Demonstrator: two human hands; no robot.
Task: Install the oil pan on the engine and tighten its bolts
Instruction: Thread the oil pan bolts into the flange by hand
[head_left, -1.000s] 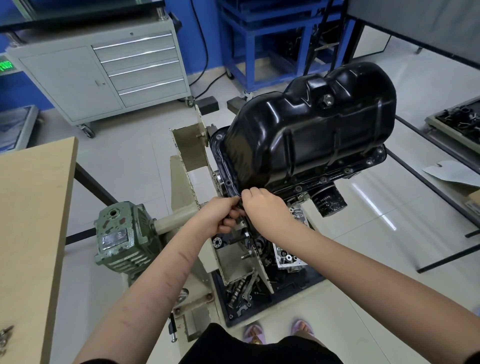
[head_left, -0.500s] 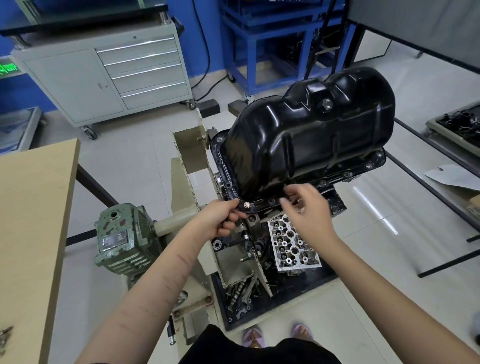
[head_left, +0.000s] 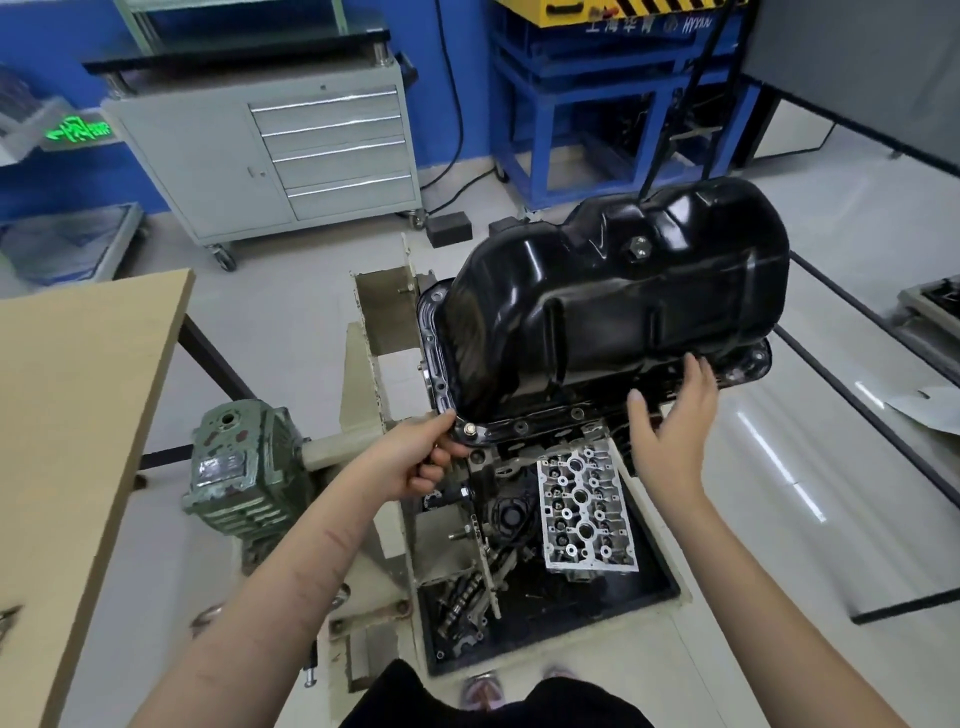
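The left hand (head_left: 415, 457) keeps a curled grip on the oil pan (head_left: 613, 306) flange corner at seven o'clock, beside a seated bolt (head_left: 470, 429), likely steadying it. The right hand (head_left: 670, 415), grip wide, fingers spread, reaches the flange at four o'clock, perhaps aligning it on the engine (head_left: 524, 467).

Yellow machine housing (head_left: 623, 13) bears partly legible "HYXX"; green sign (head_left: 78, 130) unreadable.
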